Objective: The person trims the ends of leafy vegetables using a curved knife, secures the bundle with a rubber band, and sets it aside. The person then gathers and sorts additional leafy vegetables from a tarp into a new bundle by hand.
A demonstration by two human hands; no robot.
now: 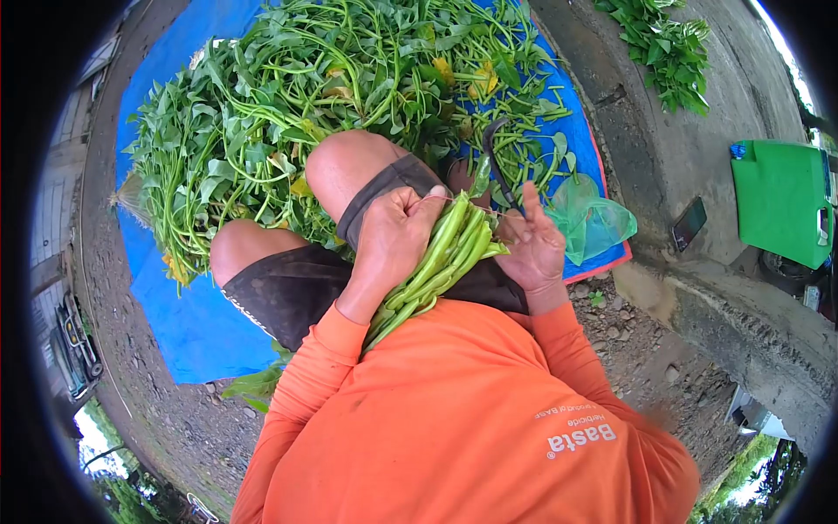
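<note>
A bundle of cut green stems (pixel 436 262), which look like water spinach, rests against my lap and orange shirt. Beside its upper end, my left hand (pixel 397 236) is closed, thumb and forefinger pinching a thin reddish string (pixel 471 206). That string crosses the bundle towards my right hand (pixel 534 249), which is on the other side with some fingers stretched out; the string seems caught between its thumb and fingers. A dark sickle (pixel 494 157) curves just beyond the right hand, its handle end hidden. Under the bundle are my dark shorts (pixel 288 284).
A big heap of leafy stems (pixel 288 113) covers much of a blue tarp (pixel 196 332). Cut stem pieces (pixel 524 131) and a green mesh bag (pixel 589 218) lie right. Beyond are a phone (pixel 690 224), a green container (pixel 781 201) and more greens (pixel 668 52) on concrete.
</note>
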